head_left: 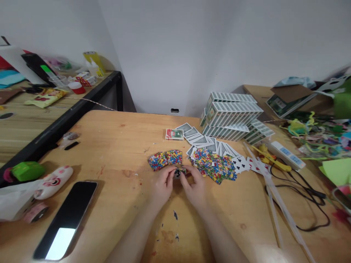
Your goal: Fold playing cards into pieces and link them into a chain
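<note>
Both hands meet near the middle of the table point(123, 146). My left hand point(163, 182) and my right hand point(195, 185) pinch a small dark item point(178, 172) between their fingertips; it is too small to name. Just beyond them lie two small colourful patterned packets point(165, 159). More colourful packets point(215, 164) are piled to the right of my right hand. Behind these, playing cards point(201, 140) are fanned out face down, with a few face-up cards point(240, 164) at the right. A red and green card box point(174, 134) lies beyond the hands.
Green-striped boxes point(233, 113) are stacked at the back right. A power strip point(286, 154), black cable point(298, 197) and clear plastic strips point(279, 201) lie at the right. On the left are a phone point(67, 219), a white toy point(53, 182) and a green object point(28, 171).
</note>
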Motion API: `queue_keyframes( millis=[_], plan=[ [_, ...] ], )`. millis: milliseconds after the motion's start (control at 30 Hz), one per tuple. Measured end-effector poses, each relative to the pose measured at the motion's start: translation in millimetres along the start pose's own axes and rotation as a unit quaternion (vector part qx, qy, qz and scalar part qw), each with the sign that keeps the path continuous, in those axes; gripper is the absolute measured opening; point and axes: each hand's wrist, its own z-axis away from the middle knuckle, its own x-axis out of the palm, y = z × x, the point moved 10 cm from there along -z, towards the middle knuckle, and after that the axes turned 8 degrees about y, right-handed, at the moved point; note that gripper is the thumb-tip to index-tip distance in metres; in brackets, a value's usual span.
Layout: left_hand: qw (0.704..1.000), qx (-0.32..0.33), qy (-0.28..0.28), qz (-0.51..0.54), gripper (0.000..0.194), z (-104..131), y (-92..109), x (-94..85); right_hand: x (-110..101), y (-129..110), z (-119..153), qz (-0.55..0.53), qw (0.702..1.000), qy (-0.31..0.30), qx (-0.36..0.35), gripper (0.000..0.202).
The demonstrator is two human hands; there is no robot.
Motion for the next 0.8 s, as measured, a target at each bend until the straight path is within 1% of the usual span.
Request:
queue_keyframes(
  millis=[100,167,233,367,500,633,733,800],
  plan=[
    [0.999,0.048,0.003,-0.016,0.019,2,10,-1.3,-1,-3,-1,0.002,1.0,0.003,-0.019,0.012],
    [0.998,0.055,0.002,-0.024,0.018,1,11,-0.4,1,-5,-1,0.008,1.0,-0.009,-0.029,0.013],
    [0.998,0.044,-0.001,-0.035,0.017,-1,7,1.4,2,-5,-1,0.017,0.999,-0.014,-0.028,0.014],
    [0.998,0.03,0.008,-0.046,0.017,-4,1,1.8,6,2,1,0.024,1.0,-0.018,0.005,0.018],
    [0.998,0.036,0.014,-0.049,0.016,-4,2,2.3,7,15,4,0.024,0.998,-0.011,0.06,0.021],
    [0.997,0.047,0.024,-0.048,0.016,-3,6,2.3,3,23,5,0.009,0.994,0.009,0.105,0.021],
    [0.998,0.041,0.029,-0.048,0.016,-3,4,2.3,1,24,4,-0.02,0.994,0.012,0.109,0.021],
    [0.998,0.029,0.031,-0.047,0.017,-3,1,2.3,5,22,4,-0.05,0.994,-0.01,0.101,0.022]
  ],
)
